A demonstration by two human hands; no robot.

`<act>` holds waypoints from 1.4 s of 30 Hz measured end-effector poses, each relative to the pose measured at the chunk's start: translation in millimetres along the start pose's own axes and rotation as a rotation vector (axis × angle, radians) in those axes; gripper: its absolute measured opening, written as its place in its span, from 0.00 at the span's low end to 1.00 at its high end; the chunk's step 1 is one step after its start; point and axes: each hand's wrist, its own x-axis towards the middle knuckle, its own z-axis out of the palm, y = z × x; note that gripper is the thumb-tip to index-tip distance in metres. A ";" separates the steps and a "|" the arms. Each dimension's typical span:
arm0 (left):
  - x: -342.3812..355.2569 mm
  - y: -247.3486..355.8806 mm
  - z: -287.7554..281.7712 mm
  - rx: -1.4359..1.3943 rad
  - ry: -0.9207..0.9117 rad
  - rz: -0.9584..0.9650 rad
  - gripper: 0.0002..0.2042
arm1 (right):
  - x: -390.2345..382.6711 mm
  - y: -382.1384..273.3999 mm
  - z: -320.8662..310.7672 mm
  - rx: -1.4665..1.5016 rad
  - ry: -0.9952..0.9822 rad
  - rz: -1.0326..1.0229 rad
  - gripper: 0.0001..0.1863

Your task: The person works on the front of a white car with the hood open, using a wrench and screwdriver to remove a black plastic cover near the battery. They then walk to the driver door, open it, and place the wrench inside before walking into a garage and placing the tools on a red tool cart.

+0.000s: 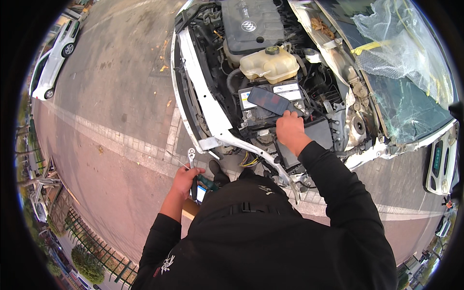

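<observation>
My left hand [185, 181] is closed round a ratchet wrench [192, 157], its round metal head pointing up. A screwdriver with a dark green handle [207, 182] is in the same hand, its thin shaft sticking out to the left. My right hand [291, 131] reaches over the engine bay, fingers curled at the lower right end of a black phone [267, 100]; the fingertips are partly hidden. The phone lies slanted on top of a car battery [245, 101] with white labels. Beside my right hand is a black plastic box [315, 137].
A yellowed coolant tank [269, 66] and a grey engine cover [252, 26] stand beyond the battery. The car's bent white front frame [205, 96] runs along the left. A cracked windshield [405, 104] with plastic film is at right. A parked white car [54, 60] stands far left.
</observation>
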 end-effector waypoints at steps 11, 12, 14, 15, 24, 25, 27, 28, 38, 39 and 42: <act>5.7 3.8 -3.8 0.038 -0.018 -0.003 0.10 | 7.9 8.5 8.6 -0.039 0.134 -0.068 0.09; 5.7 3.5 -4.4 0.036 -0.016 -0.001 0.10 | 6.4 9.0 7.8 -0.019 0.133 -0.067 0.09; 5.9 2.3 -6.0 0.033 -0.012 -0.001 0.09 | 2.4 9.7 4.2 0.007 0.157 -0.043 0.09; 6.0 1.6 -7.1 0.033 -0.012 -0.001 0.09 | 0.5 9.9 1.5 -0.019 0.128 -0.043 0.10; 0.2 16.9 8.1 0.090 -0.089 0.068 0.10 | -5.4 17.8 -9.7 0.028 -0.033 0.036 0.19; -1.3 24.2 16.2 0.105 -0.105 0.086 0.11 | -4.4 19.6 -8.9 0.024 -0.026 0.019 0.19; 1.5 43.9 41.0 0.179 -0.205 0.151 0.13 | -2.3 22.0 -7.7 0.016 -0.052 0.023 0.20; 5.5 55.0 57.9 0.191 -0.255 0.170 0.14 | -1.2 22.7 -7.6 0.013 -0.085 0.043 0.21; 62.6 115.0 234.6 0.447 -0.539 0.197 0.14 | 17.8 40.7 -16.0 0.132 -0.224 0.180 0.21; 68.9 112.1 242.7 0.479 -0.551 0.189 0.14 | 18.0 45.0 -13.5 0.151 -0.217 0.159 0.22; 87.7 104.1 258.4 0.567 -0.577 0.178 0.14 | 15.3 56.3 -2.0 0.199 -0.157 0.088 0.24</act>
